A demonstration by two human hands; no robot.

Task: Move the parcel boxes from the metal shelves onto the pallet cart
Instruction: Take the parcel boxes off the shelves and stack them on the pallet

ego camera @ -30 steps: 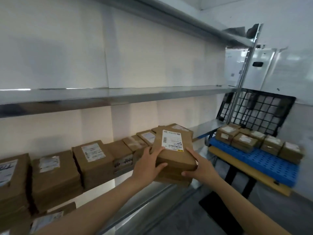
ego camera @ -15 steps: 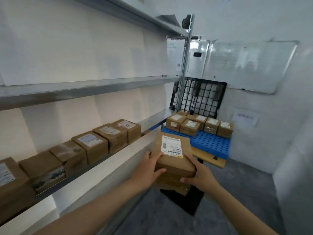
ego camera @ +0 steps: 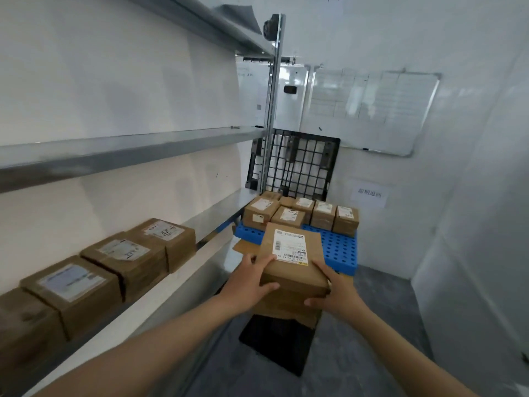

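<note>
Bright, even light — soft, warped edges

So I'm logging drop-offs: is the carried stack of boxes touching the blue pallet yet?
Apart. The head view shows the stack held up between both hands, short of the blue pallet.

The carried stack of parcel boxes (ego camera: 292, 270) hides the near edge of the blue pallet (ego camera: 340, 247). The left hand (ego camera: 246, 282) and right hand (ego camera: 335, 293) cover the stack's side faces; the number of boxes in it cannot be determined. Label (ego camera: 290, 250) text is too small to read. The shelf box (ego camera: 25, 328) at the left edge is blurred and cut off. Whiteboard (ego camera: 372, 110) writing is illegible.
</note>
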